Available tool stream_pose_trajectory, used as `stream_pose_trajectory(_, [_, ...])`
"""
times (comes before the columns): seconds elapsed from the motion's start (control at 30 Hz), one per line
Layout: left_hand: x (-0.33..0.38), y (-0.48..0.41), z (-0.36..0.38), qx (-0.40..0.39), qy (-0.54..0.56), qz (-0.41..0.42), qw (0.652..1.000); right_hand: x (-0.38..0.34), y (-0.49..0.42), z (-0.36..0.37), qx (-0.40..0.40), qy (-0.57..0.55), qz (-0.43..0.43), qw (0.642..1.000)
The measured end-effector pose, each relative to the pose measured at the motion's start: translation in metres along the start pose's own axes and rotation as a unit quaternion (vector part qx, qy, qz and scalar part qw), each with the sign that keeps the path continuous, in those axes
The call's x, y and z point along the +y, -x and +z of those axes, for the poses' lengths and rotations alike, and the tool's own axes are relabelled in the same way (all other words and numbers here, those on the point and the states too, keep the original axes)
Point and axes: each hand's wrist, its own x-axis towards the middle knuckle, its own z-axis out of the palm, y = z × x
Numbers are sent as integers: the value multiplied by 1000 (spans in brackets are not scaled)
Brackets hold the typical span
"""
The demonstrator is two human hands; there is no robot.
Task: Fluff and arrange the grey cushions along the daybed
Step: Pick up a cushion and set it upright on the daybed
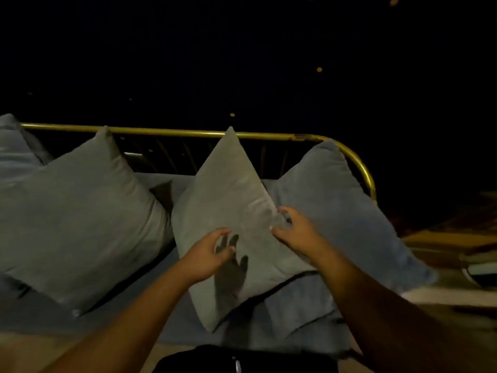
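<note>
Three grey cushions stand on their corners along the daybed [161, 184]. The middle cushion [228, 189] leans back toward the brass rail. My left hand [207, 254] hovers just in front of its lower face with fingers spread, casting a shadow on the fabric. Fingers apart, my right hand [293, 230] touches that cushion's right edge, where it meets the right cushion [336, 200]. The left cushion [80, 211] stands apart from both hands. A further grey cushion [13, 146] shows at the far left edge.
A curved brass rail [188, 132] with dark bars runs behind the cushions and bends down at the right end. The grey mattress cover has a folded flap [295, 305] at the front right. Beyond the rail all is dark. Blurred floor and objects lie at the right.
</note>
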Motion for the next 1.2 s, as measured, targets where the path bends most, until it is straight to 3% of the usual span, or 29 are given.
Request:
stream_pose_trajectory(0.13, [-20, -34, -30, -40, -93, 37, 994, -20, -17, 34, 32, 7, 86, 996])
stream_pose_trajectory(0.27, [-25, -59, -57, -9, -162, 112, 980, -35, -16, 64, 39, 105, 146, 983])
stream_pose_trajectory(0.4, [-32, -70, -78, -6, -148, 114, 982, -57, -28, 79, 4, 37, 174, 984])
stream_pose_trajectory(0.57, [-66, -53, -93, -39, -88, 49, 994, -88, -58, 75, 14, -58, 124, 990])
stream_pose_trajectory(0.73, [-104, -28, -84, -33, -3, -63, 997, -95, -67, 93, 38, 11, 130, 991])
stream_pose_trajectory(1.0, [-90, -11, -78, 130, 114, -91, 981, -124, -9, 74, 125, -64, -12, 990])
stream_pose_trajectory(1.1, [-88, -4, -81, 166, 188, -123, 960, -146, 13, 33, 122, -145, -81, 979])
stream_pose_trajectory(1.2, [-75, 3, -85, 210, 324, -176, 905, -165, 38, -10, 131, -206, -156, 957])
